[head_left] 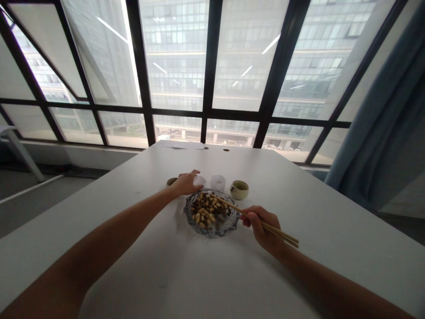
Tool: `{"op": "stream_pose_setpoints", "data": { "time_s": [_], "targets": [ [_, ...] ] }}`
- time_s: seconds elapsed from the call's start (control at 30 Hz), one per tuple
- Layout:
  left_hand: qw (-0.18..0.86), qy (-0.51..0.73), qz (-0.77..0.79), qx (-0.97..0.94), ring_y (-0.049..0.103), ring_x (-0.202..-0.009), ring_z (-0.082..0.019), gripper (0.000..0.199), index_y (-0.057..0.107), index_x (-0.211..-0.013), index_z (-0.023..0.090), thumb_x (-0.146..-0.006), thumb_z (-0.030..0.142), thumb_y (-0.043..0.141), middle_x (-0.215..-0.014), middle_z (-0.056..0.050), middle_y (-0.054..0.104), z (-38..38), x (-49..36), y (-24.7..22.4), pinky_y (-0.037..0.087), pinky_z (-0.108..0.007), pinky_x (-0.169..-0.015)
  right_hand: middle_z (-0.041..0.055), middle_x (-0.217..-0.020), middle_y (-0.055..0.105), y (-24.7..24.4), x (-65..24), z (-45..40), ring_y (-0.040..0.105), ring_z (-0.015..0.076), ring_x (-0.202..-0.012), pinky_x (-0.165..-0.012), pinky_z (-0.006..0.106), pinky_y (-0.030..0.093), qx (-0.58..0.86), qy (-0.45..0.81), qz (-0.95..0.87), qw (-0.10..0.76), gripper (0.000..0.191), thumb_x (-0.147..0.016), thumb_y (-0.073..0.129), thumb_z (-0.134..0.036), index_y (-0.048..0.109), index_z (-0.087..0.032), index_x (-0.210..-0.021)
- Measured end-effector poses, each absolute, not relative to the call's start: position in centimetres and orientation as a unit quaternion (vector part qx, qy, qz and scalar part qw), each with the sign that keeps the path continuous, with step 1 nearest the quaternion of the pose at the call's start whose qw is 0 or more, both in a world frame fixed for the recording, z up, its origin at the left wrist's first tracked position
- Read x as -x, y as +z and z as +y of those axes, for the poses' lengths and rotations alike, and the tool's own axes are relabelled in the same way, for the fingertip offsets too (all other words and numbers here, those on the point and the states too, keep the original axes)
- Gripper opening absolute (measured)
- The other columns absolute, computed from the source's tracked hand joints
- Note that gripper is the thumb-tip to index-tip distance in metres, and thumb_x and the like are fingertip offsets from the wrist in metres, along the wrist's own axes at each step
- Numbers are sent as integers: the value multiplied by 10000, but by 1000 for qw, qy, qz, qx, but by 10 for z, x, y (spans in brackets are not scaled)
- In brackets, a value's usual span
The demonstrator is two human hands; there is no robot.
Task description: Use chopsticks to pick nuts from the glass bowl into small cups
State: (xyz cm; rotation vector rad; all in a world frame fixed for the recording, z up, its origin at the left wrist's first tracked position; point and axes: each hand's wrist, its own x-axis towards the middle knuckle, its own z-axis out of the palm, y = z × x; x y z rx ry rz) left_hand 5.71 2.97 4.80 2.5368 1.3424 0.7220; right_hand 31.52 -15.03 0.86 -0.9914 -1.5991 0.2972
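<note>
My right hand [264, 226] is closed around a pair of wooden chopsticks [234, 206], whose tips reach over a scalloped clear glass bowl [212, 233]. A mix of pale nut-like pieces [203, 217] and smaller dark bits lies in the bowl. Beyond its far left rim, my left hand [186, 183] grips a small whitish translucent cup [199, 180] between thumb and fingers; the hand hides part of the cup. A second translucent cup [218, 182] stands just to the right. Farther right is a pale green ceramic cup [239, 190] with dark writing.
Another greenish cup [171, 181] shows partly behind my left wrist. White paper sheets [181, 145] and two small dark discs [226, 150] are at the far end of the white table [139, 266]. Windows stand behind it, and a blue curtain [381, 119] hangs at right.
</note>
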Motion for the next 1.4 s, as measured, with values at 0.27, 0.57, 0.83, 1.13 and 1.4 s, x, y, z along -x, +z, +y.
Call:
{"op": "stream_pose_setpoints", "data": {
  "time_s": [0.27,0.57,0.83,1.13,1.4],
  "targets": [
    [17,295,352,-888,582,-1230,-341,716,502,-1346,226,-679,279,756,-1340,-124,622,32,-50,55,379,-490,-1099,24,-615,707,10,-314,-150,631,157,-497,-485,272,512,434,149,-661,593,327,-907,615,-515,721,-225,-799],
    [137,196,506,-829,593,-1228,-408,829,481,-1369,172,-693,586,724,-1351,-209,618,55,-69,61,418,-528,-1027,39,-630,711,14,-319,-138,618,151,-495,-466,276,502,435,154,-600,654,386,-903,609,-564,683,-206,-782],
    [81,164,392,-902,581,-1253,-362,776,417,-1415,154,-765,459,710,-1284,-184,667,51,-126,57,298,-540,-1118,35,-654,716,19,-340,-125,638,151,-516,-493,279,527,434,84,-604,663,324,-931,600,-503,668,-200,-841],
    [-3,264,255,-930,594,-1201,-323,733,420,-1387,191,-741,298,748,-1295,-136,634,52,-129,53,382,-487,-1071,25,-651,705,10,-350,-112,636,144,-527,-513,263,521,419,-8,-678,603,283,-958,571,-443,693,-204,-866],
    [11,262,276,-925,638,-1122,-305,716,447,-1359,196,-739,375,758,-1174,-115,698,46,-128,51,383,-479,-1063,41,-677,705,21,-342,-99,651,170,-589,-556,293,528,451,12,-680,578,344,-933,589,-511,690,-200,-828]
  ]
}}
